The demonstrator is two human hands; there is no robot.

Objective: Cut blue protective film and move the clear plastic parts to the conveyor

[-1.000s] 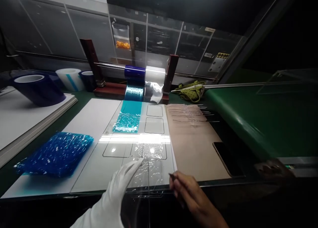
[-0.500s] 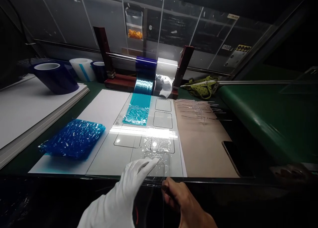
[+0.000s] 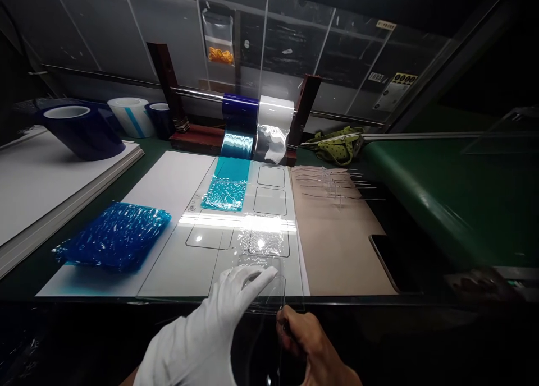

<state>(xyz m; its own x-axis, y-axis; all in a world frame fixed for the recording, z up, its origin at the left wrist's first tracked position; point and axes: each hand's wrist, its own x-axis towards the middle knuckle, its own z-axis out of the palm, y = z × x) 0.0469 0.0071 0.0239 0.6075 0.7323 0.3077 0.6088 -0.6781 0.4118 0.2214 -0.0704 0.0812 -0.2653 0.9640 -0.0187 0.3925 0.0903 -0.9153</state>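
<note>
My left hand point(image 3: 213, 330), in a white glove, lies with its fingers flat on a small clear panel point(image 3: 269, 288) covered in wrinkled transparent film, at the near edge of the white work board point(image 3: 177, 262). My bare right hand point(image 3: 309, 347) is closed beside it, pinching the panel's near right edge or its film; which one I cannot tell. The panel sits over outlined rectangles on a clear template sheet point(image 3: 236, 246). A teal film strip point(image 3: 227, 189) runs from a roller point(image 3: 256, 114) onto the template.
A stack of blue filmed pieces point(image 3: 112, 237) lies at the left. Rolls of film point(image 3: 78, 131) stand on white boards behind it. A tan mat point(image 3: 337, 246) carries several clear panels point(image 3: 332, 184) and a dark phone point(image 3: 393, 257). A green conveyor point(image 3: 455, 201) runs on the right.
The view tilted down and shifted. Both hands drew back toward the near table edge, with the clear panel coming along under the gloved fingers.
</note>
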